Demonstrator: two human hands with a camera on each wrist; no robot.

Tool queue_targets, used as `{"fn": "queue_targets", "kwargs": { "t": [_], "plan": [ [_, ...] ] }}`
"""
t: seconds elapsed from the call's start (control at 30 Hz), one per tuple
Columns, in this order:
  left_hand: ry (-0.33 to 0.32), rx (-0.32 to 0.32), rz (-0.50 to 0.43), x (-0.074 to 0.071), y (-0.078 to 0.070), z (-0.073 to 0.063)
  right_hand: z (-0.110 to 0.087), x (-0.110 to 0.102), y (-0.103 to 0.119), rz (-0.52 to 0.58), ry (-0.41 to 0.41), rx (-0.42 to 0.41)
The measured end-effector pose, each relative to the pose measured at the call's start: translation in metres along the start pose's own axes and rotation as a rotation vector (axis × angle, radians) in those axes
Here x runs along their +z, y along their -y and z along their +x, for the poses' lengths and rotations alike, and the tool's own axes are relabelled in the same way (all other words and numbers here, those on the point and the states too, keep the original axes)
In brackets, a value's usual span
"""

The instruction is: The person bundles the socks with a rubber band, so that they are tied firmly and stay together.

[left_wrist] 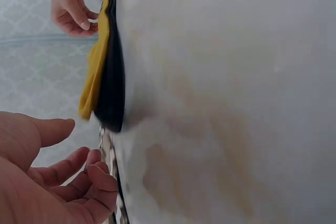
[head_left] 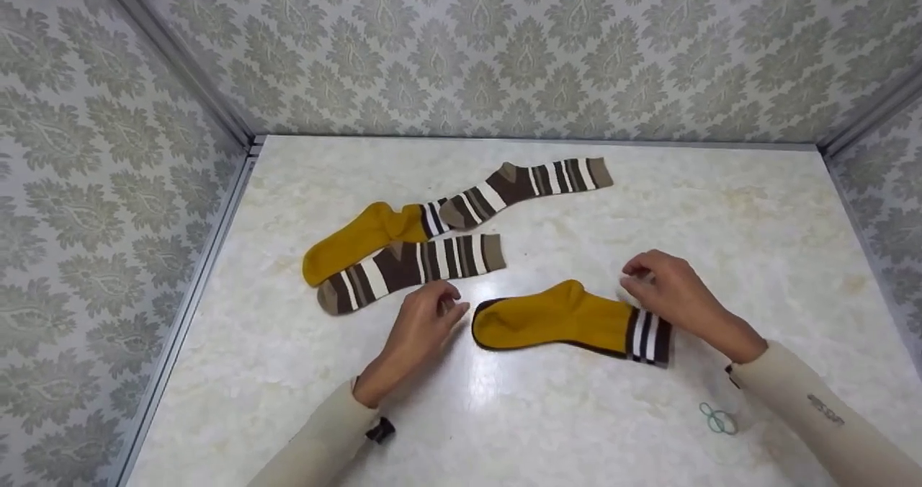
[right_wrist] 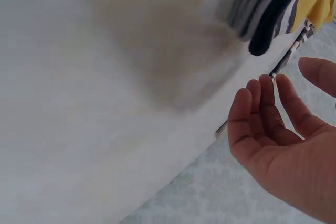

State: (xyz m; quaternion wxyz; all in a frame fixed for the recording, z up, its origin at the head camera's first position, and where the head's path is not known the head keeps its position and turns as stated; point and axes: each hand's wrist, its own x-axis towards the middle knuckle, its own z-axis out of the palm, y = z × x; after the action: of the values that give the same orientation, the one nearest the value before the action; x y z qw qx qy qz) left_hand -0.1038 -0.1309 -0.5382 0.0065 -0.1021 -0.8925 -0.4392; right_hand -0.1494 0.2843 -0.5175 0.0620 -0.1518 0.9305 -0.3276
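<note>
A mustard sock (head_left: 547, 318) with a dark, white-striped cuff lies flat over a dark sock (left_wrist: 111, 72), whose edge shows beneath it. My left hand (head_left: 421, 328) hovers just left of the toe, fingers loosely bent and holding nothing. At the cuff end, my right hand (head_left: 670, 292) overlaps the upper corner of the cuff in the head view. In the right wrist view, a gap separates the right fingertips (right_wrist: 266, 83) from the striped cuff (right_wrist: 262, 9), and nothing is between thumb and fingers.
Behind my left hand lies a brown striped sock (head_left: 410, 267), partly over another mustard sock (head_left: 353, 246). A second brown striped sock (head_left: 529, 188) covers that one's cuff. Thin green bands (head_left: 720, 421) lie front right. Patterned panels (head_left: 504, 55) border the table.
</note>
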Motion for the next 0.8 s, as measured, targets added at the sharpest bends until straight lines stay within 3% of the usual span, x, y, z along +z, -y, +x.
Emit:
{"fn": "queue_targets", "kwargs": {
  "t": [0.17,0.4,0.8],
  "plan": [
    [-0.102,-0.053,0.015,-0.030,0.017,0.006,0.044,0.014,0.014,0.031,0.011,-0.081],
    [-0.168,-0.174,0.056,-0.066,0.039,0.006,0.095,0.028,0.036,0.072,0.063,-0.153],
    [-0.283,-0.259,0.083,-0.120,0.082,0.001,0.164,0.066,0.079,0.091,0.048,-0.227]
  ]
}}
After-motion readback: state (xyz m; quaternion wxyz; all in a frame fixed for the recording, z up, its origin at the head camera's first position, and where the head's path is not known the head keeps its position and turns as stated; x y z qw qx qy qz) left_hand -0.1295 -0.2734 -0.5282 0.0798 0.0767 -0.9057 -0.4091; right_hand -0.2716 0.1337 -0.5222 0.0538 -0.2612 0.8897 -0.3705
